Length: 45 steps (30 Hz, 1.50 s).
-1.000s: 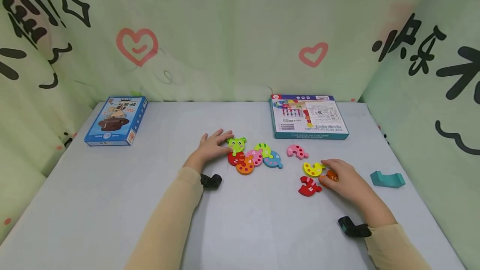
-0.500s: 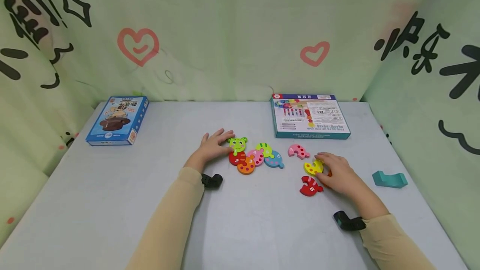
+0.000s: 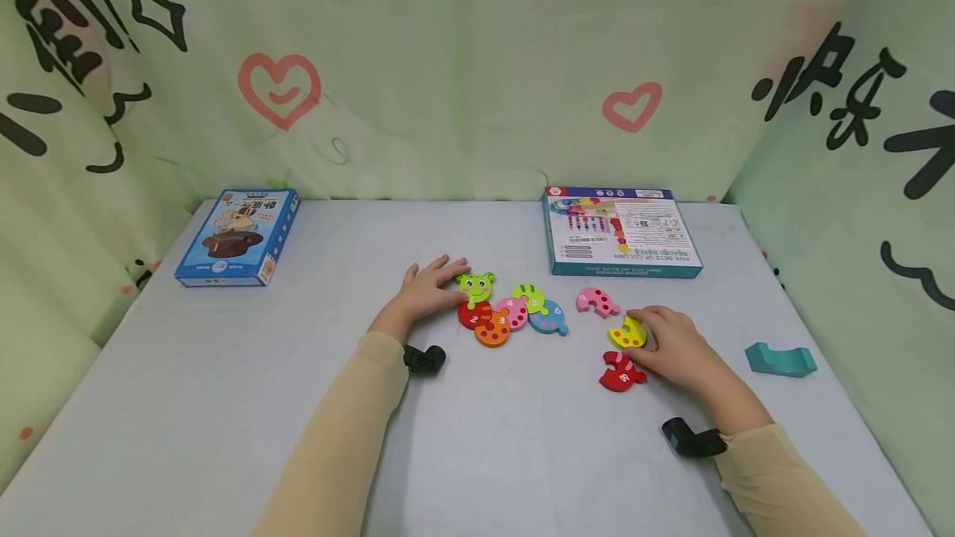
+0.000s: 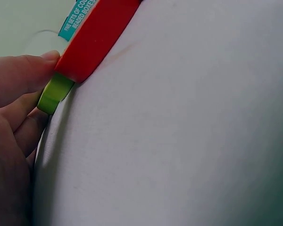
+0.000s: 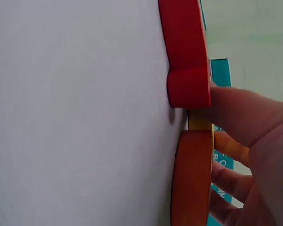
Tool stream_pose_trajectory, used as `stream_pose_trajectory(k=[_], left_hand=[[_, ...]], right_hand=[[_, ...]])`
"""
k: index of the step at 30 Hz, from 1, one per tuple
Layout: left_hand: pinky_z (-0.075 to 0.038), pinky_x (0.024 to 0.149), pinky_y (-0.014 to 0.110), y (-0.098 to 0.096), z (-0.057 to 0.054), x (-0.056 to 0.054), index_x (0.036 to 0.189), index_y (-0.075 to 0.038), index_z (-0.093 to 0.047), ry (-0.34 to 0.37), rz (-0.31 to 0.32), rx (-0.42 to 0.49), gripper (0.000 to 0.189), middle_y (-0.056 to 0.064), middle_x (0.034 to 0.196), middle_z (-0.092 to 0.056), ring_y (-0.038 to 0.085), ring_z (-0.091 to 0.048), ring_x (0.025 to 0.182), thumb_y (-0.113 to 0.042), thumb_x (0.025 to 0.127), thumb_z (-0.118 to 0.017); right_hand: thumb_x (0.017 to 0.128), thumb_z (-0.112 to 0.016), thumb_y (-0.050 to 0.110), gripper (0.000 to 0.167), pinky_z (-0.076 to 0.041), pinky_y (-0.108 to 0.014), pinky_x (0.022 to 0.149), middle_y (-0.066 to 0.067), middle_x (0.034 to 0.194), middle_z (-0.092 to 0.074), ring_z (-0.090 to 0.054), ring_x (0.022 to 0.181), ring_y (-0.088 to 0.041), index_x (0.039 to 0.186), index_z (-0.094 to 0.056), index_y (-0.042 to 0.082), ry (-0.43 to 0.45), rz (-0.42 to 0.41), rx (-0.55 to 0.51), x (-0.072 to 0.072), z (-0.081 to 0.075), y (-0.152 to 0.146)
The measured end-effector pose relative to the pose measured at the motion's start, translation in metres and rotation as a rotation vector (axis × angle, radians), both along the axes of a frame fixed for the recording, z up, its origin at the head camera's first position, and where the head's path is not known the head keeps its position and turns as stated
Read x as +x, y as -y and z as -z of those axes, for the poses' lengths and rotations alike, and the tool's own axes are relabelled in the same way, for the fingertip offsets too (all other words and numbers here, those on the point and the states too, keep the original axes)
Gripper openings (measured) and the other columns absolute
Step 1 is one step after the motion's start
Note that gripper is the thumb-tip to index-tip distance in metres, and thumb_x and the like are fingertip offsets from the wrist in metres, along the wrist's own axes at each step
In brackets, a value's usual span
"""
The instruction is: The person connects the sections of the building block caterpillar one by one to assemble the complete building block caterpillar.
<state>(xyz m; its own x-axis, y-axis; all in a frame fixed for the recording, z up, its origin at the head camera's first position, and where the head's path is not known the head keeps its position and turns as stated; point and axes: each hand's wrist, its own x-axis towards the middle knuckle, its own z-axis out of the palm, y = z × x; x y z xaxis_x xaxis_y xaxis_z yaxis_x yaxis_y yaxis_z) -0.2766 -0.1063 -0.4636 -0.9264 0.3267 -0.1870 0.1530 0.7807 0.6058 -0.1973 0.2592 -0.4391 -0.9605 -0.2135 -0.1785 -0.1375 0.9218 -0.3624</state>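
In the head view, my left hand (image 3: 427, 295) holds the green caterpillar head (image 3: 477, 285) by its left side, at the start of a chain of joined puzzle pieces. A red piece marked 2 (image 3: 470, 317) adjoins it, then orange (image 3: 492, 333), pink, green and blue (image 3: 549, 319) ones. In the left wrist view, the thumb touches near where red (image 4: 96, 42) meets green (image 4: 55, 92). My right hand (image 3: 677, 348) has thumb and index finger around a yellow spotted piece (image 3: 627, 334). Beneath that hand is an orange piece (image 5: 192, 179), hidden in the head view. A red piece (image 3: 619, 374) lies beside the thumb.
A pink spotted piece (image 3: 595, 302) lies between the chain and the right hand. Toward the right edge sits a teal curved block (image 3: 781, 360). Two boxes stand at the back, one blue (image 3: 237, 237) at left, one white and teal (image 3: 621, 232) at right.
My right hand has shifted left from the orange piece to the yellow one, covering the orange piece. The left hand stays at the caterpillar head, and the view has drifted slightly.
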Motion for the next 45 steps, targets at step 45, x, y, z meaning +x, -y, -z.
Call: stream_pose_trajectory(k=[45], left_hand=[[0.007, 0.112, 0.050, 0.002, -0.001, 0.000, 0.135, -0.024, -0.045, 0.006, 0.009, 0.002, 0.054, -0.010, 0.146, -0.033, 0.014, -0.013, 0.141, -0.036, 0.084, -0.056]], right_hand=[[0.077, -0.069, 0.037, 0.073, -0.047, -0.055, 0.084, -0.022, 0.133, -0.040, -0.040, 0.118, -0.040, 0.136, -0.039, 0.008, 0.003, 0.008, -0.049, 0.022, -0.005, 0.049]])
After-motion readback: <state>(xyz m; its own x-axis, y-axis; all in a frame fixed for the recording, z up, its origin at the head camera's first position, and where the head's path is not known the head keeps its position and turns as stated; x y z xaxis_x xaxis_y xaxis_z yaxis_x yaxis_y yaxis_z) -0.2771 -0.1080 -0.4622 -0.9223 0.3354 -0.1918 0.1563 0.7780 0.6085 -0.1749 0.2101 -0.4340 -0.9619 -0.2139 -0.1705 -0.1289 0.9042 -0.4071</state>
